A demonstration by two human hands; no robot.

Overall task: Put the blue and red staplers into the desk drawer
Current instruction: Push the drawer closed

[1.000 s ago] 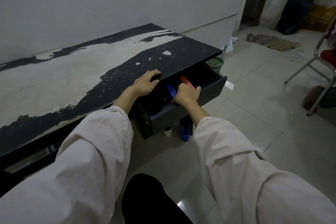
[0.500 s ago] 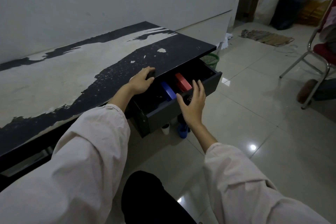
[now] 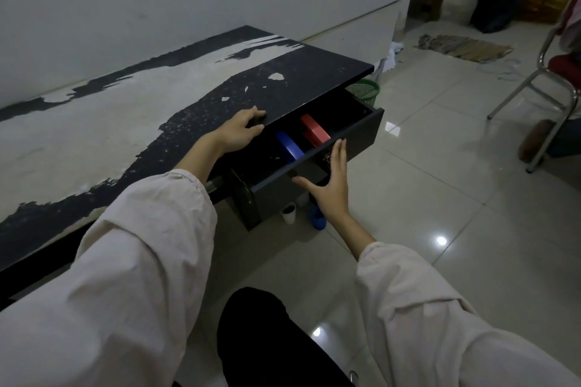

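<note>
With the drawer pulled out, both staplers lie inside it; details below.
drawer: dark drawer (image 3: 361,132) stands open under the right end of the bench (image 3: 94,122); front panel faces the person
blue stapler: blue stapler (image 3: 290,147) lies in the drawer, left of the red one, near the front panel
red stapler: red stapler (image 3: 314,134) lies in the drawer, just beside the blue one, slightly further right and back; the two run roughly parallel, not clearly touching
left hand: left hand (image 3: 240,130) rests on the bench's front edge above the drawer; fingers curled over the edge; grip closed on the edge, no stapler in it
right hand: right hand (image 3: 333,185) is spread flat in front of the drawer's front panel; fingers apart, thumb out to the left; grip empty; fingertips reach the panel's top edge, contact can't be told
bench top: black finish worn away to pale patches over most of its length
floor: pale glossy tiles; green basket (image 3: 364,92) beyond the bench's right end; white cup (image 3: 289,212) and a blue object (image 3: 317,219) on the floor under the drawer; metal chair (image 3: 547,78) with red seat at right
sleeves: both arms in loose pale sleeves
</note>
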